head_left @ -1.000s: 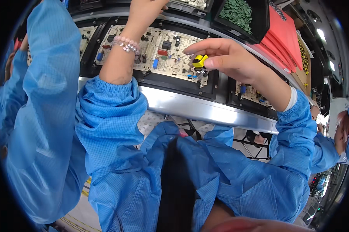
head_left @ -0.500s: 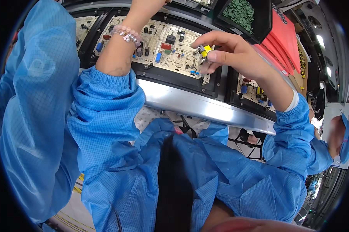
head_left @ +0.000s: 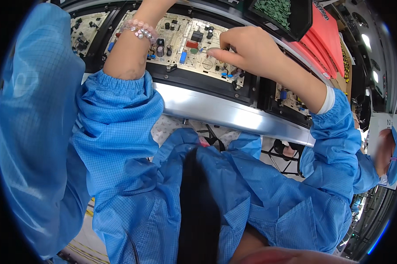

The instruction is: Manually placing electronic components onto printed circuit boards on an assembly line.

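A cream circuit board (head_left: 187, 42) sits in a black frame (head_left: 207, 83), carrying black cylinders, blue and red blocks and a green disc. My right hand (head_left: 251, 49) is over the board's right end, palm down. Its thumb and index finger curl toward the board's surface; the other fingers are hidden behind them, and I cannot make out what they hold. My left hand (head_left: 159, 4) reaches past the board's far side and is cut off by the upper edge, so its fingers do not show. Beaded bracelets (head_left: 140, 31) circle that wrist.
More circuit boards stand in frames at left (head_left: 92, 27) and right (head_left: 287, 96). A metal rail (head_left: 203, 103) runs along the near side. Behind my right hand are a black bin (head_left: 299, 28) of green discs and red bins (head_left: 325, 50). Another person's blue sleeve (head_left: 38, 132) fills the left.
My right hand has turned palm down and moved slightly left and up. The yellow component it held between its fingertips is out of sight. The boards appear slightly further right.
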Available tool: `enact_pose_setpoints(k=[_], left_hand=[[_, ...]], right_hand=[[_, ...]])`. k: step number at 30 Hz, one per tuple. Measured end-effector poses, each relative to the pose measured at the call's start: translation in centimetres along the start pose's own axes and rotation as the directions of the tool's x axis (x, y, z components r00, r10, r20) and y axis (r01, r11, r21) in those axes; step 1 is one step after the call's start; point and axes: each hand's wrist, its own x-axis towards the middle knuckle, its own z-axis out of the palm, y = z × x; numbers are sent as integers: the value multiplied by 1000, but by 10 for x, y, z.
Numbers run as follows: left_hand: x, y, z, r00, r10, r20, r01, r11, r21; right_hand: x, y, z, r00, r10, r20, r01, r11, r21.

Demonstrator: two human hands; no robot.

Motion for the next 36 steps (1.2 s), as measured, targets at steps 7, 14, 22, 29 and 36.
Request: enact_pose_setpoints(k=[7, 14, 22, 29, 36], left_hand=[[-1, 3, 0, 998, 58, 13, -58, 996, 66], [2, -1, 2, 997, 74, 16, -75, 995, 66], [4, -6, 0, 996, 77, 35, -78, 996, 48], [6, -5, 0, 998, 57, 36, -60, 994, 89], [1, -4, 2, 997, 71, 44, -75, 991, 110]], right_hand=[[-3, -3, 18, 998, -59, 22, 62, 973, -222], [-4, 3, -11, 984, -160, -76, 144, 973, -179], [0, 18, -18, 841, -527, 121, 525, 849, 48], [10, 19, -21, 738, -633, 234, 673, 716, -187], [4, 20, -24, 780, -597, 189, 623, 768, -146]])
